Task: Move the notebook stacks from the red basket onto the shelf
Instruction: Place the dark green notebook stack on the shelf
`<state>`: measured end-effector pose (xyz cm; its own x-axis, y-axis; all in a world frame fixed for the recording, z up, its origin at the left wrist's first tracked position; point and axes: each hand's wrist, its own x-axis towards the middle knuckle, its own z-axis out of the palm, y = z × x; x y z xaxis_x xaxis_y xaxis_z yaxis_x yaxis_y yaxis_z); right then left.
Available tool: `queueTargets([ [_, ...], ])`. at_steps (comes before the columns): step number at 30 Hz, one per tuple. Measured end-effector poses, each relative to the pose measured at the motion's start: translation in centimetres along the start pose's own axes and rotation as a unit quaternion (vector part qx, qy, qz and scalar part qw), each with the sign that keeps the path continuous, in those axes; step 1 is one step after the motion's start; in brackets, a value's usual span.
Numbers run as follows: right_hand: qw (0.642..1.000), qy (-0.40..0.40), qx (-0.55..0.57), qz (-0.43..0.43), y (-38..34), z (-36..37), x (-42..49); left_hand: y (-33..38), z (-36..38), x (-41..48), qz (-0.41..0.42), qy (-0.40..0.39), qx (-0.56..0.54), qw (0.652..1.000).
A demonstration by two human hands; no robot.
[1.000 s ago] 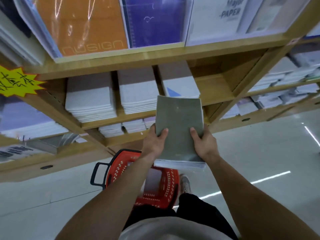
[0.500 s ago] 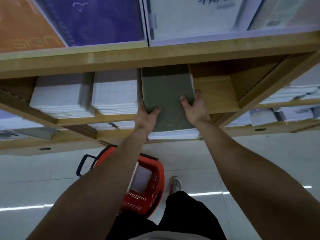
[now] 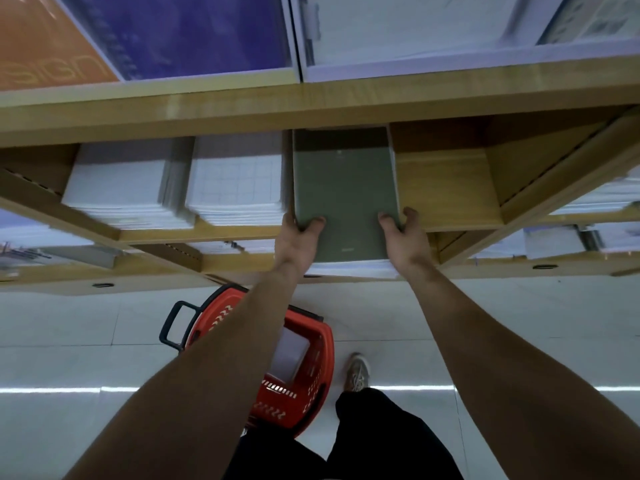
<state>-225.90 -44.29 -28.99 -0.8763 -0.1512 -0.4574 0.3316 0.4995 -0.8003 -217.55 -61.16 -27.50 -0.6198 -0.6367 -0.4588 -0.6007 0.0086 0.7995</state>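
A stack of notebooks with a grey-green cover [image 3: 344, 188] lies partly inside the wooden shelf [image 3: 446, 192], its near end sticking out over the shelf's front edge. My left hand [image 3: 298, 237] grips its left near corner, thumb on the cover. My right hand [image 3: 401, 233] holds the right near corner the same way. Below on the floor stands the red basket [image 3: 311, 382] with a black handle; a white notebook stack [image 3: 289, 355] shows inside it, half hidden by my left forearm.
Two white notebook stacks [image 3: 235, 181] fill the shelf to the left of the green one; bare shelf board lies to its right. Large notebooks [image 3: 187, 32] stand on the shelf above. My shoe [image 3: 356, 372] is beside the basket on the pale tiled floor.
Both hands carried the green-covered stack up from chest height and pushed it into the shelf beside the white stacks. The view has moved closer to the shelf.
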Motion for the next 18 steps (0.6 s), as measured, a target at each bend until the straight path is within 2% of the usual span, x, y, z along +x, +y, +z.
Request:
queueTargets([
  [6,0.995,0.027,-0.015,-0.092,0.6,0.5,-1.3,0.2,1.0,-2.2,0.063,0.070,0.030,0.995],
  [9,0.991,0.041,-0.007,-0.123,0.1,0.4,-0.2,1.5,1.3,-1.5,0.081,0.062,0.028,0.994],
  [15,0.988,0.059,-0.008,-0.142,-3.2,0.0,4.5,5.3,2.1,2.0,0.086,0.081,0.040,0.992],
  [18,0.985,0.069,-0.078,-0.139,-3.2,0.3,5.6,5.0,2.0,2.8,0.095,0.085,0.126,0.984],
])
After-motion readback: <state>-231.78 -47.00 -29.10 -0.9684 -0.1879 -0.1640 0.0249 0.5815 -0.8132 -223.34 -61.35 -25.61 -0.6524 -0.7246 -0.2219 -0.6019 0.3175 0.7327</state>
